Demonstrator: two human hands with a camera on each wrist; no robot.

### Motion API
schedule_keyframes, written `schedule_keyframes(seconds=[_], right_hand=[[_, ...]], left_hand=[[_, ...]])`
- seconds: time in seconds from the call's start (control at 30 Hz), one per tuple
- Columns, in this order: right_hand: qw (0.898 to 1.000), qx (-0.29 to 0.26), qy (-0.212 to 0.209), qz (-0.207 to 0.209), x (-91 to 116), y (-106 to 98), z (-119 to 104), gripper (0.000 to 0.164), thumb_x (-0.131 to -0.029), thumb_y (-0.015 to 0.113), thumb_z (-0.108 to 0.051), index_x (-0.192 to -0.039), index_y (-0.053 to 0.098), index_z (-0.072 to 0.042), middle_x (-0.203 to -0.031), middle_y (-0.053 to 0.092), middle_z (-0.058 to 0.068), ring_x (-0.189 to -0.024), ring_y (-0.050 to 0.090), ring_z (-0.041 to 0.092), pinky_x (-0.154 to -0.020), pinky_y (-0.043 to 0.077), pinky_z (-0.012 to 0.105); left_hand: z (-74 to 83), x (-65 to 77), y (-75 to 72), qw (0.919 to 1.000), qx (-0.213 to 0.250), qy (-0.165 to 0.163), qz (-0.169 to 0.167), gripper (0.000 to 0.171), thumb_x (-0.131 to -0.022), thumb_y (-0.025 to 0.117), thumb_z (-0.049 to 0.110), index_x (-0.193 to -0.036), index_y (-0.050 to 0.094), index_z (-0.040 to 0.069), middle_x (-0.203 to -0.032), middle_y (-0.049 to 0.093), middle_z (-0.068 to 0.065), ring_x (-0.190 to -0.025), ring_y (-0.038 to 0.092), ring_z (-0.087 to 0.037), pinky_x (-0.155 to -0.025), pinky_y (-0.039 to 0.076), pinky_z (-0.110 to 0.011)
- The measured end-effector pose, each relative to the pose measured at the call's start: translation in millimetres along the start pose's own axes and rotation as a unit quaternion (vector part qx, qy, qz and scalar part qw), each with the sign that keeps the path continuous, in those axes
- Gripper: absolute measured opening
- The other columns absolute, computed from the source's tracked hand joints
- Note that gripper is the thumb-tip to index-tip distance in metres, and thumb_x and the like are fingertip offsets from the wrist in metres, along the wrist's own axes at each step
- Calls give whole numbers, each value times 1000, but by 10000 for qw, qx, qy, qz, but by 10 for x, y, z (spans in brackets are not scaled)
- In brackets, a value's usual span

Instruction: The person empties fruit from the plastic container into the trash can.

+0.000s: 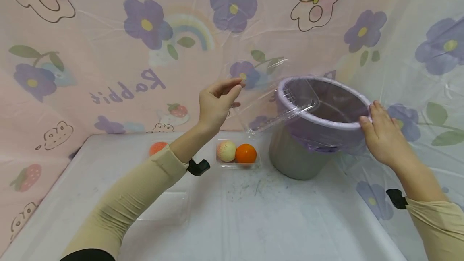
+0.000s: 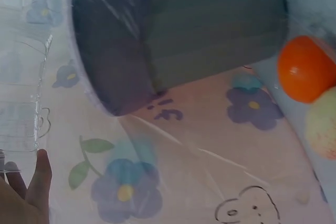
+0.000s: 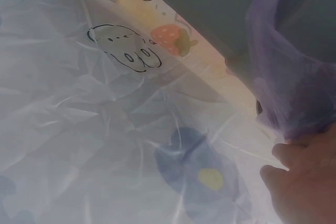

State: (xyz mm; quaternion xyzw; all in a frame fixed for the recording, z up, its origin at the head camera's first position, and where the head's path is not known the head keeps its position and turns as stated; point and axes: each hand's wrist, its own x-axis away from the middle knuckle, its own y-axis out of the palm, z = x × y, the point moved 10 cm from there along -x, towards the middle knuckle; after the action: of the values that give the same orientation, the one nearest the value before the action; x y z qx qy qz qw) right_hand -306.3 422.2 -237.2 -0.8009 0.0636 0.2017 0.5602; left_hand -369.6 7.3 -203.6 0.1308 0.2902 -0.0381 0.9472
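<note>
My left hand (image 1: 216, 106) pinches the left edge of a clear plastic clamshell box (image 1: 268, 122), held tilted in the air. The box's right end overlaps the bin's near left rim in the head view. In the left wrist view, part of the clear box (image 2: 21, 124) shows beyond the fingers. The grey trash bin (image 1: 295, 156) has a lilac bag (image 1: 326, 134) folded over its rim. My right hand (image 1: 386, 138) grips the right side of that bagged rim. In the right wrist view its fingertips (image 3: 283, 156) touch the lilac bag (image 3: 299, 87).
Left of the bin, a clear tray (image 1: 237, 166) holds an orange (image 1: 246, 154) and a pale speckled round fruit (image 1: 226, 151). A pinkish-red round fruit (image 1: 158, 148) is partly hidden behind the left forearm. Another clear plastic container (image 1: 163, 208) lies on the white table (image 1: 253, 220).
</note>
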Motion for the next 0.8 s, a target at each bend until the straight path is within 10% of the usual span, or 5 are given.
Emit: schedule_keyframes(seconds=[0.8], right_hand=[[10000, -1, 20, 2, -9, 16, 28, 70, -115, 20, -35, -155, 10, 22, -162, 4, 43, -153, 0, 56, -118, -6, 75]], left_hand=[[-821, 731, -433, 9738, -1398, -867, -1571, 21, -99, 67, 0, -120, 71, -4, -115, 75, -17, -97, 68, -19, -74, 64, -36]])
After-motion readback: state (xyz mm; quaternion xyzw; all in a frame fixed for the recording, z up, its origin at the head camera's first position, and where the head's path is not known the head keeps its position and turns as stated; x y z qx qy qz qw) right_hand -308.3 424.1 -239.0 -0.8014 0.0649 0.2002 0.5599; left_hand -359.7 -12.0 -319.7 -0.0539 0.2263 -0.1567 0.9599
